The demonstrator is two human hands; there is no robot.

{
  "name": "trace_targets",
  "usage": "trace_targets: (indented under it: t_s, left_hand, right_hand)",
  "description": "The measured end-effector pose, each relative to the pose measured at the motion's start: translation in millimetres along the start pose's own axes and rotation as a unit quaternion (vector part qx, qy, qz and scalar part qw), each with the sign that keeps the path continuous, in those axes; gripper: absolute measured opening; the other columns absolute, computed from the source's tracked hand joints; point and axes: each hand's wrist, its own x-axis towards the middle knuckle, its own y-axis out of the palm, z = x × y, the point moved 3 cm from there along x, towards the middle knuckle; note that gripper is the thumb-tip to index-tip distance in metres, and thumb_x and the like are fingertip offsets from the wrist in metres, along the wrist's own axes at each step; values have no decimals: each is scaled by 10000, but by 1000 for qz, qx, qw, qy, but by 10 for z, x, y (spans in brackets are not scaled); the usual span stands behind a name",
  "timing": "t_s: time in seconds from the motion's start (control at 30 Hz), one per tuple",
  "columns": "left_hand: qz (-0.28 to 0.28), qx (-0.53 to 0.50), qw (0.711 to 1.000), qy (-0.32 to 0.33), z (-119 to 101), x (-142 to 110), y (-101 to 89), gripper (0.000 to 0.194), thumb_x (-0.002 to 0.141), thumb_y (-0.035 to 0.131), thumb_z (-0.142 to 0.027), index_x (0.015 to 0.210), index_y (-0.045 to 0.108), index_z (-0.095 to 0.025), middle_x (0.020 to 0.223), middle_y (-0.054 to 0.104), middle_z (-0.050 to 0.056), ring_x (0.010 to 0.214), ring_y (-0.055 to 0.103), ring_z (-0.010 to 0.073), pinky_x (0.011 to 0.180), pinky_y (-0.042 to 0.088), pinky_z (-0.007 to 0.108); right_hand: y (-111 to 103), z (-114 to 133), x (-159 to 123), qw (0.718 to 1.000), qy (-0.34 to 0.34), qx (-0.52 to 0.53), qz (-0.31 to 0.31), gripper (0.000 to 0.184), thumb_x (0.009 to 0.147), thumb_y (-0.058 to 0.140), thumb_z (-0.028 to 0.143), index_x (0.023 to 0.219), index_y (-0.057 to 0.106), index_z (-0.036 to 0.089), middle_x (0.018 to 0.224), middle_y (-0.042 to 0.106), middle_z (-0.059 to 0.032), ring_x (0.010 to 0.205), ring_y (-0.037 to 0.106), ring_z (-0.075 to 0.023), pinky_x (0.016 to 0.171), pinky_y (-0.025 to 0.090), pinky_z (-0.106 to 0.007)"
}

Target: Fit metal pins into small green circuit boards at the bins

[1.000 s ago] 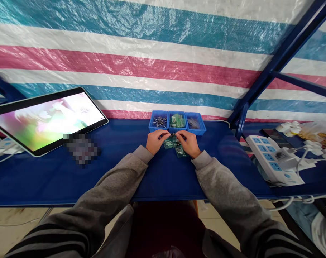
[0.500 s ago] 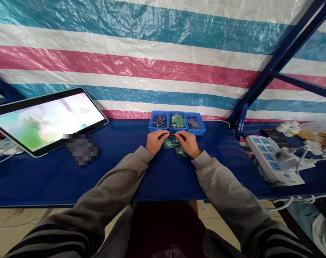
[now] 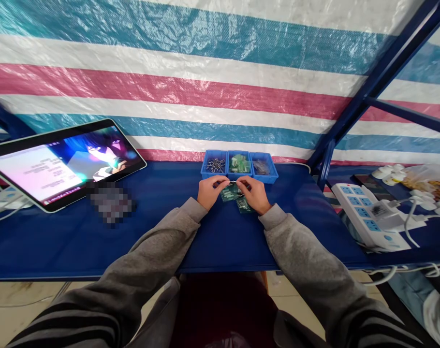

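Observation:
My left hand (image 3: 211,192) and my right hand (image 3: 255,194) meet over the table, just in front of the blue bins. Both are closed in a pinch, thumb against forefinger, on the ends of a small thin rod-like part (image 3: 233,181); its exact kind is too small to make out. Under and between the hands lie green pieces that look like small circuit boards (image 3: 230,193), partly covered by the fingers. Another green piece (image 3: 243,205) sits nearer to me, beside the right palm.
Three joined blue bins hold dark and silvery metal pieces (image 3: 215,166), green pieces (image 3: 239,164) and thin greyish pieces (image 3: 261,167). A tablet-like screen (image 3: 67,164) leans at the left, by a blurred-out object (image 3: 113,203). A white power strip (image 3: 368,215) and blue frame bar (image 3: 372,92) stand right.
Both hands stay almost in place, still pinching the thin part. The picture on the screen has changed.

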Motion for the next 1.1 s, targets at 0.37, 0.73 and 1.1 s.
trace_targets:
  t_s: [0.37,0.73,1.1]
  left_hand:
    - [38,-187,975,-112,105,-8,139,367,740,734,-476,852,713,-127,789,725,73,720,679,198,621,555,306]
    - [24,-69,997,-20,-10,6,18,363,927,517,-482,975,681,-162,731,649,29,602,577,131,602,485,258]
    - [32,-52,998,-13,-34,-35,46,278,886,604,-391,1001,705,-159,548,598,-16,467,516,105,497,440,226]
  right_hand:
    - [-1,17,2,1000,-9,1,17,334,949,439,427,871,664,193,750,681,-51,677,637,-186,646,486,-284]
    - [-14,-6,4,999,-16,25,-30,322,946,457,417,905,672,181,714,676,-43,606,616,-173,609,472,-283]
    - [22,-9,-8,999,-37,38,-2,249,895,559,392,925,682,178,747,687,-43,600,600,-155,580,476,-265]
